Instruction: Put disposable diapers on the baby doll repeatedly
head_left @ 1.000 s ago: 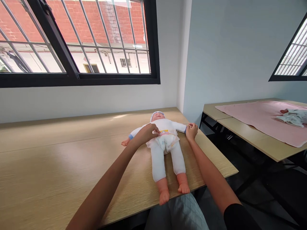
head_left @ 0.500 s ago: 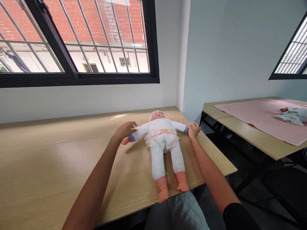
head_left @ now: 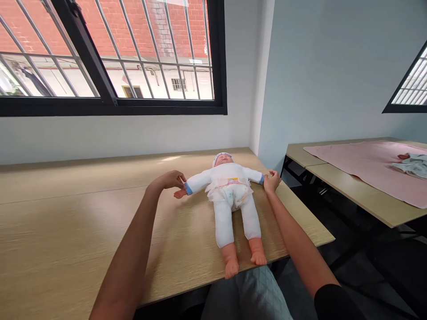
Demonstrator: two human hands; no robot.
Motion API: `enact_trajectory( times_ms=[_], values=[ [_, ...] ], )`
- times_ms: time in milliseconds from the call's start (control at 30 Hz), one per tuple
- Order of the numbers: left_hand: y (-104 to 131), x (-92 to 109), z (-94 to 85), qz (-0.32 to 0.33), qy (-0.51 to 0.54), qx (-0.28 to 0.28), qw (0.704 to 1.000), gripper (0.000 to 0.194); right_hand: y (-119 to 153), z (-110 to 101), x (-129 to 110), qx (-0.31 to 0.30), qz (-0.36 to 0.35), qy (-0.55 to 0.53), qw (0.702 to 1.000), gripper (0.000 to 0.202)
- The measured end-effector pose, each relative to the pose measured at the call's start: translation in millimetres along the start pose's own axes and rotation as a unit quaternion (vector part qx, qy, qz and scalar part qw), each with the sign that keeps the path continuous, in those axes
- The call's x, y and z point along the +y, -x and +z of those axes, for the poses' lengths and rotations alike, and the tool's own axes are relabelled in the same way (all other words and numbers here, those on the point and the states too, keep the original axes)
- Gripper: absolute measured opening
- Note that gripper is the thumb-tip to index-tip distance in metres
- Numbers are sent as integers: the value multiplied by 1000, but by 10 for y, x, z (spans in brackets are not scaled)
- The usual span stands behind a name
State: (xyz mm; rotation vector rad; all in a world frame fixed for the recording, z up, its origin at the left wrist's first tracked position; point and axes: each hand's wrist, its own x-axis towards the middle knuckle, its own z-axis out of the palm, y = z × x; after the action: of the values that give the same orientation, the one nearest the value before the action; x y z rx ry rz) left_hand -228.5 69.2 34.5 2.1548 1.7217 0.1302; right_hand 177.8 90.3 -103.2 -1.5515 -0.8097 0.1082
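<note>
A baby doll [head_left: 230, 175] lies on its back on the wooden table [head_left: 83, 231], head toward the wall and feet at the front edge. It wears a white long-sleeved top with blue cuffs, a patterned cap and a diaper with frilly fabric around the waist. My left hand [head_left: 174, 178] is closed at the blue cuff of the doll's arm on the left, fingertips pinched together on the cuff. On the other side, my right hand [head_left: 272, 181] has its fingers closed around the doll's other hand, next to the cuff, which it mostly hides.
At the right, a second table [head_left: 373, 204] bears a pink cloth [head_left: 360, 162] with another doll [head_left: 413, 164] in pale clothing. A barred window [head_left: 160, 106] is in the wall behind. My knees are under the front edge.
My left hand has moved from the doll's sleeve outward to the cuff. My right hand stays at the doll's other hand. The view has shifted slightly.
</note>
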Motion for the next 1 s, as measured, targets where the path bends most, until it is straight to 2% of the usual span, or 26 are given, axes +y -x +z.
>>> enact_trajectory(
  times_ms=[300,600,767,900,1000],
  values=[
    [-21,93,88,-5,-3,50,999,20,12,34,34,-12,-24,-3,1000,18],
    [-63,124,168,38,4,84,996,24,27,57,65,-23,-29,-7,999,16],
    [-81,62,159,38,23,55,997,27,26,62,63,-26,-22,-8,999,17],
    [-54,1,131,13,69,3,998,42,9,51,63,-24,-6,-4,1000,17],
    [-16,2,110,-11,77,-5,997,46,-9,40,73,-18,8,1,1000,17]
  ],
)
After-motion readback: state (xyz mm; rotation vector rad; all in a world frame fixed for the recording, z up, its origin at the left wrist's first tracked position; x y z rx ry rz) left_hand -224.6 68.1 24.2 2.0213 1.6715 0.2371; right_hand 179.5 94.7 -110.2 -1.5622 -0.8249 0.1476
